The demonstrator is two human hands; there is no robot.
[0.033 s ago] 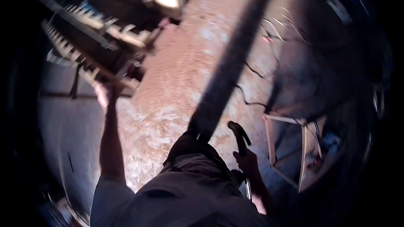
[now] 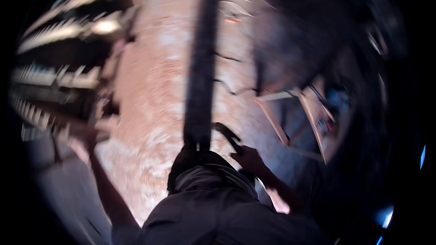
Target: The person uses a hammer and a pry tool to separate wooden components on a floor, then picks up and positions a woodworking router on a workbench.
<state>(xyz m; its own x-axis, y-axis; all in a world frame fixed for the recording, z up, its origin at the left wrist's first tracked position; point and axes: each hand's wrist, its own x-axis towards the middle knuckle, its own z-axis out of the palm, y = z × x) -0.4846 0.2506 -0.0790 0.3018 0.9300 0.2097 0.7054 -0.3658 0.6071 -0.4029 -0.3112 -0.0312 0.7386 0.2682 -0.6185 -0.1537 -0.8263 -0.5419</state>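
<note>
My right hand (image 2: 247, 158) is closed around a claw hammer (image 2: 228, 136), held in front of my right hip with its dark head pointing up and left. On the left, my left arm reaches out to a stack of notched wooden pieces (image 2: 34, 113). My left hand (image 2: 81, 147) is at the near end of this wood and appears to touch it. Motion blur smears its fingers, so its grip does not show.
A dusty reddish floor (image 2: 150, 77) runs ahead, with a dark straight band (image 2: 200, 63) across it. To the right stands an open wooden frame (image 2: 272, 120). Dark cables (image 2: 227, 86) and a pale looped cord (image 2: 236, 7) lie farther off. The right side is in deep shadow.
The whole view has turned, so the wood stack, floor band and wooden frame have shifted left. My left hand stays by the wood; the hammer stays in my right hand, now tilted farther left.
</note>
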